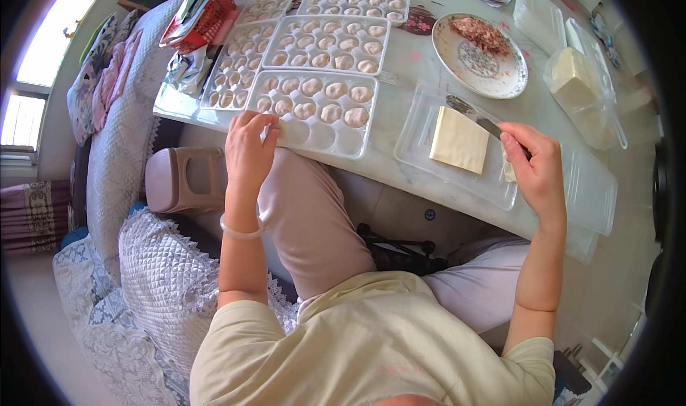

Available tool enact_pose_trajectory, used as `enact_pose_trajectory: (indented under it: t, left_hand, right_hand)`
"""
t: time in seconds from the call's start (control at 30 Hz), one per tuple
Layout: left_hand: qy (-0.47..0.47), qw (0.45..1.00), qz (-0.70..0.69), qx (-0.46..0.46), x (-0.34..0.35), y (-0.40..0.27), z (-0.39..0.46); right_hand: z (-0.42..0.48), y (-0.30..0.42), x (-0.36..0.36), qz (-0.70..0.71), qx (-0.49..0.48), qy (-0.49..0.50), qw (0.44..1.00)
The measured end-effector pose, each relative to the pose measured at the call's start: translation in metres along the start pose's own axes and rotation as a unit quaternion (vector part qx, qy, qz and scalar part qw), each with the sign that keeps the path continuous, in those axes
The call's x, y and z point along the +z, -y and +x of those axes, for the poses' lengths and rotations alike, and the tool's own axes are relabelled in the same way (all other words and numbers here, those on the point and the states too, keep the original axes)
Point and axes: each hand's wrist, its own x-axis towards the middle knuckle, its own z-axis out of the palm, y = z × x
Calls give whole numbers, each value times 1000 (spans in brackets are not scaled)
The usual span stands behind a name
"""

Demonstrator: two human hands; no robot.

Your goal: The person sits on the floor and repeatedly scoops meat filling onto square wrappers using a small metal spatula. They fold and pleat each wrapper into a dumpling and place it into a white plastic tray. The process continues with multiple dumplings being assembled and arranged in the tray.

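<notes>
My left hand is at the front left corner of a white compartment tray, its fingertips at a front-row compartment; whether they grip something there is hard to tell. Filled dumplings or wontons sit in the two rear rows of that tray. My right hand is closed on the handle of a small spreading knife, whose blade carries traces of filling. Under the blade, a stack of square dough wrappers lies in a clear plastic tray. Behind is a patterned plate with minced meat filling.
More filled trays stand behind and left. A red basket is at the back left. Bagged wrappers and stacked clear lids lie right. A stool stands below the table's left edge.
</notes>
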Motion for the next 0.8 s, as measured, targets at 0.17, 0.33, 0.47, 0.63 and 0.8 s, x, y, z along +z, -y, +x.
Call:
enact_pose_trajectory:
  t: [0.17, 0.33, 0.47, 0.63, 0.8]
  left_hand:
    - [26, 997, -34, -64, 2, 2, 6]
    - [-1, 998, -56, -38, -1, 7, 0]
    - [-38, 988, -151, -11, -17, -34, -4]
    - [8, 958, -284, 41, -24, -78, -11]
    - [144, 896, -414, 76, -3, -119, -17]
  right_hand:
    - [1, -13, 19, 14, -25, 1, 1000]
    - [2, -19, 61, 3, -28, 28, 999]
    - [-2, -23, 72, -47, -15, 94, 994]
    - [-1, -28, 79, -56, -8, 94, 994]
    - [2, -38, 78, -11, 18, 93, 995]
